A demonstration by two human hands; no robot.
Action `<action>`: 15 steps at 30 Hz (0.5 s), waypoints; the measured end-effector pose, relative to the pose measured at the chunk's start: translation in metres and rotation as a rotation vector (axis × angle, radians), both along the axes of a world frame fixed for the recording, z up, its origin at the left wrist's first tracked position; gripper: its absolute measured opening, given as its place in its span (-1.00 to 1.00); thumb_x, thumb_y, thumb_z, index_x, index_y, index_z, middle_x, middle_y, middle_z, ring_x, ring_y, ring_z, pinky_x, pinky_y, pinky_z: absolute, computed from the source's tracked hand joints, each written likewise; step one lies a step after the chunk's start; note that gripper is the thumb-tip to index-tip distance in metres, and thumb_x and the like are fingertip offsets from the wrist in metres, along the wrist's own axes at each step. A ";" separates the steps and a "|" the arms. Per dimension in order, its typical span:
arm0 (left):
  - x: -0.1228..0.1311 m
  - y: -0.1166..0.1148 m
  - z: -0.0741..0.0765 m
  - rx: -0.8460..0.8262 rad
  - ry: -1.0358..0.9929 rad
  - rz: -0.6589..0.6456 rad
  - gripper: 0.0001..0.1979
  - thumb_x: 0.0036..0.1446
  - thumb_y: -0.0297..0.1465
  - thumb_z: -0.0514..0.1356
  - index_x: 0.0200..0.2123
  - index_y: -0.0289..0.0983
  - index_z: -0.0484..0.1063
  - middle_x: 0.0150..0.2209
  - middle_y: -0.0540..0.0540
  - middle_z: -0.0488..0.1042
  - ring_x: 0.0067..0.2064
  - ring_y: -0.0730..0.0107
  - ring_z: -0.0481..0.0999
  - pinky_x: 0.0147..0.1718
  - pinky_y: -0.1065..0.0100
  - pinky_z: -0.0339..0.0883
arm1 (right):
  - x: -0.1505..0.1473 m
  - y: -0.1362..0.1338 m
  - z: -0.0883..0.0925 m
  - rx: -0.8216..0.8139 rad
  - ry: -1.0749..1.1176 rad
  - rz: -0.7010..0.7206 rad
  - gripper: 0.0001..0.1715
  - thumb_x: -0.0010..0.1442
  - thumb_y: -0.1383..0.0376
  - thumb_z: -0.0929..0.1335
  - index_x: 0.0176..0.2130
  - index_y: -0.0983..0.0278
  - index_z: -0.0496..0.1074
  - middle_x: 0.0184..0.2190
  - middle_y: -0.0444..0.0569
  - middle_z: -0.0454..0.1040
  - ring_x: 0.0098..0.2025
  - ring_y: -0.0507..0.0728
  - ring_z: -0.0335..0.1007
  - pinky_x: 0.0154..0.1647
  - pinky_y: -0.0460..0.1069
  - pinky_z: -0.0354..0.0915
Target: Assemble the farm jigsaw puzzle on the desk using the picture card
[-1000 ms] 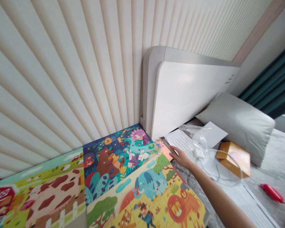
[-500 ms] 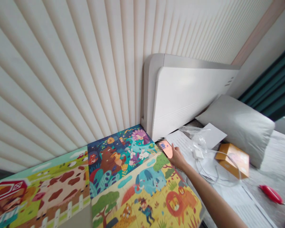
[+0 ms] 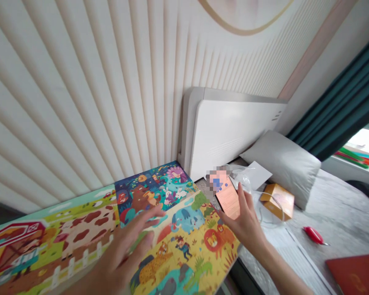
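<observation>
In my right hand [image 3: 249,225] is a smartphone [image 3: 229,205], its lit screen pinkish and its upper part blurred out. The thumb and fingers close around the phone's lower end, beside the right edge of the puzzles. My left hand [image 3: 119,250], slightly smeared, has its fingers apart over the puzzles and holds nothing; whether it touches them I cannot tell. Beneath it lie a farm puzzle [image 3: 87,229] with a spotted cow, a dark blue forest puzzle [image 3: 138,194] with a bear and rabbits, and a yellow savanna puzzle [image 3: 199,246] with elephants and lions.
Behind stands a white headboard [image 3: 230,127] against a ribbed wall [image 3: 110,82]. On the right are a grey pillow [image 3: 285,164], an orange box [image 3: 278,200] with a white cable, printed papers [image 3: 292,258], a red-handled tool [image 3: 313,234] and a red booklet [image 3: 356,272].
My left hand has come into view over the puzzles. The phone in my right hand now shows more of its screen. The view has shifted, bringing in the red booklet.
</observation>
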State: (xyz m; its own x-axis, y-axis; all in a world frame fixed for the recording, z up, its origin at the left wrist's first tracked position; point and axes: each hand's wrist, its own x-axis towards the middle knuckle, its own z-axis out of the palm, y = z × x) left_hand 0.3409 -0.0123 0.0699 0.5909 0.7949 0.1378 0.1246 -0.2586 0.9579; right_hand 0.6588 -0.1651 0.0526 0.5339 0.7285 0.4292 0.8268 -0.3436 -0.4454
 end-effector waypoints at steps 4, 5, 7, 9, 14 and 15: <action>0.087 0.001 0.001 -0.424 -0.386 -0.227 -0.48 0.31 -0.01 0.10 0.20 -0.14 0.41 0.18 -0.17 0.45 0.24 0.02 0.38 0.24 0.01 0.25 | -0.048 0.002 0.015 0.007 0.046 0.087 0.20 0.18 0.13 0.40 0.47 0.15 -0.38 0.26 0.18 0.13 0.29 0.38 0.16 0.23 0.28 0.25; 0.105 -0.001 0.001 -0.513 -0.484 -0.253 -0.47 0.30 0.00 0.11 0.18 -0.17 0.43 0.17 -0.19 0.46 0.23 0.02 0.39 0.24 0.02 0.24 | -0.057 0.005 0.015 0.017 0.055 0.099 0.20 0.17 0.14 0.41 0.47 0.14 -0.38 0.26 0.17 0.13 0.29 0.38 0.16 0.24 0.28 0.24; 0.131 -0.006 0.001 -0.648 -0.631 -0.319 -0.45 0.30 0.02 0.10 0.17 -0.20 0.43 0.19 -0.20 0.44 0.25 0.03 0.37 0.25 0.05 0.21 | -0.071 0.011 0.014 0.036 0.077 0.118 0.22 0.15 0.16 0.42 0.47 0.13 -0.39 0.25 0.16 0.12 0.29 0.39 0.16 0.24 0.29 0.24; 0.145 -0.009 0.002 -0.745 -0.762 -0.299 -0.43 0.29 0.03 0.11 0.18 -0.21 0.41 0.19 -0.21 0.44 0.26 0.05 0.36 0.24 0.08 0.22 | -0.083 0.017 0.010 0.044 0.109 0.137 0.24 0.15 0.18 0.42 0.47 0.11 -0.40 0.26 0.16 0.12 0.30 0.39 0.15 0.25 0.29 0.23; 0.154 -0.003 0.005 -0.803 -0.855 -0.091 -0.41 0.26 0.03 0.15 0.26 -0.10 0.29 0.03 -0.16 0.55 0.02 0.12 0.56 0.05 0.11 0.39 | -0.097 0.024 -0.004 0.099 0.231 0.185 0.23 0.16 0.14 0.44 0.47 0.10 -0.37 0.28 0.15 0.08 0.35 0.38 0.05 0.31 0.33 0.14; 0.154 0.001 0.005 -0.816 -0.837 -0.093 -0.39 0.24 0.04 0.16 0.25 -0.11 0.29 -0.02 -0.16 0.57 -0.05 0.12 0.58 0.00 0.09 0.42 | -0.096 0.024 -0.007 0.115 0.279 0.200 0.20 0.17 0.13 0.44 0.47 0.10 -0.33 0.28 0.15 0.09 0.36 0.37 0.04 0.32 0.33 0.12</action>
State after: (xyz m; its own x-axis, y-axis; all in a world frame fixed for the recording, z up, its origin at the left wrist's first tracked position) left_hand 0.4954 -0.0118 0.0747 0.6184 0.7856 -0.0198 -0.6099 0.4957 0.6183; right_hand 0.5631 -0.1410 0.0459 0.4939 0.7858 0.3723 0.7134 -0.1214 -0.6901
